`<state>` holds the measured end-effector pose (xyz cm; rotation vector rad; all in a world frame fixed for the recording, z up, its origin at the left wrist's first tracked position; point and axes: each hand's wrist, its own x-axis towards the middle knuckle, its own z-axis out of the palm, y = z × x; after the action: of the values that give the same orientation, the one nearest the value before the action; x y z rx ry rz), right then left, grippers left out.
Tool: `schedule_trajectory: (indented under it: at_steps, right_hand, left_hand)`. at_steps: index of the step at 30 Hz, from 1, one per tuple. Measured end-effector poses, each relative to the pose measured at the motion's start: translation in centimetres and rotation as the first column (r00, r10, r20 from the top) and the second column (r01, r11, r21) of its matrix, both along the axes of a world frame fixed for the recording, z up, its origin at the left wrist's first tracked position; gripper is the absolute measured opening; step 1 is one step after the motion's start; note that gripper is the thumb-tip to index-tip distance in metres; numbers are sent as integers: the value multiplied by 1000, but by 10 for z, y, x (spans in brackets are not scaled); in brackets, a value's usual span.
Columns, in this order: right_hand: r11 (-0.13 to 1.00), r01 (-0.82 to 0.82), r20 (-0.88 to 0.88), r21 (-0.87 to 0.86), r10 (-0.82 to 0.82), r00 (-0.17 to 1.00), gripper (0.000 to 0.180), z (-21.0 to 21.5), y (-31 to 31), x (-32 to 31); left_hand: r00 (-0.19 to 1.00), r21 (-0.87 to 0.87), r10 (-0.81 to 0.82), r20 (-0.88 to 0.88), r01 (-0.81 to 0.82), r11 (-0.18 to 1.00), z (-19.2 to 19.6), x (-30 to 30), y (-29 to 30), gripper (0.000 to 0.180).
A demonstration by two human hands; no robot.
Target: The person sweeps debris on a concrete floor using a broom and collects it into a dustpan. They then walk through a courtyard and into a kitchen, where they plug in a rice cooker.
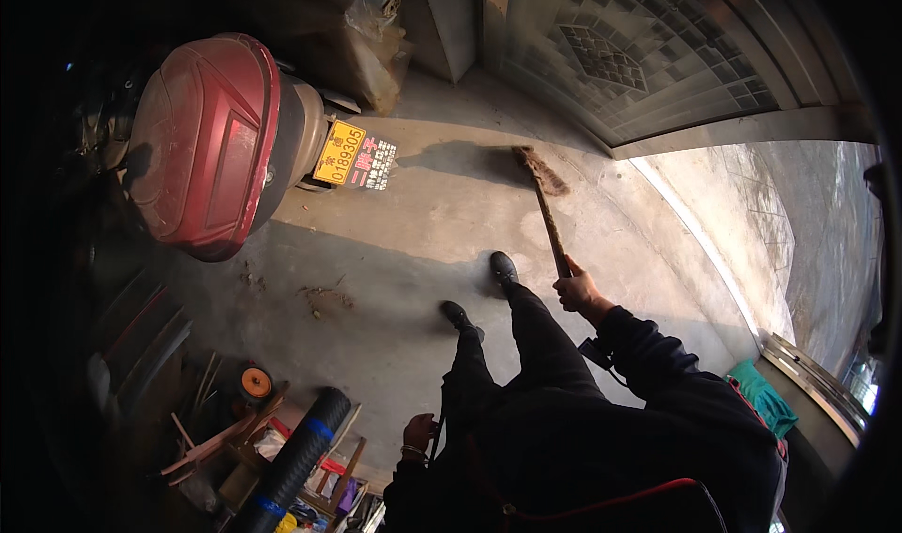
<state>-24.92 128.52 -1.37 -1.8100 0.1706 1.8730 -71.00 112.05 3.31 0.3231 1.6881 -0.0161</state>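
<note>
A broom (547, 216) slants across the concrete floor, its brown bristle head touching the ground near the door. My right hand (579, 289) is closed round the upper end of its handle. Low beside my left thigh, my left hand (420, 432) hangs with its fingers curled in. A light band circles that wrist, and a thin dark strip runs alongside the hand. What the left fingers hold, if anything, is hidden. Small dirt and debris (325, 299) lie on the floor to the left of my shoes.
A red scooter top box (211, 148) with a yellow plate (339, 153) below stands at left. A patterned door (639, 59) is at the far right. A dark roll (299, 453), wood scraps and an orange wheel (256, 383) pile up lower left. Green cloth (763, 399) lies at right.
</note>
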Motion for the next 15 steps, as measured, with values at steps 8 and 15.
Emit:
schedule_trajectory:
  at_steps: [8,15]
  right_hand:
    - [934,-339,190,108,316,930,70,32,126,61]
    - [843,-522,359,132,450,818,73,-73,219,-10]
  left_hand:
    - [911,403,-409,-55,395,825,-19,-4,-27,34]
    - [978,128,-191,-86,201,971,2,7,-52,33]
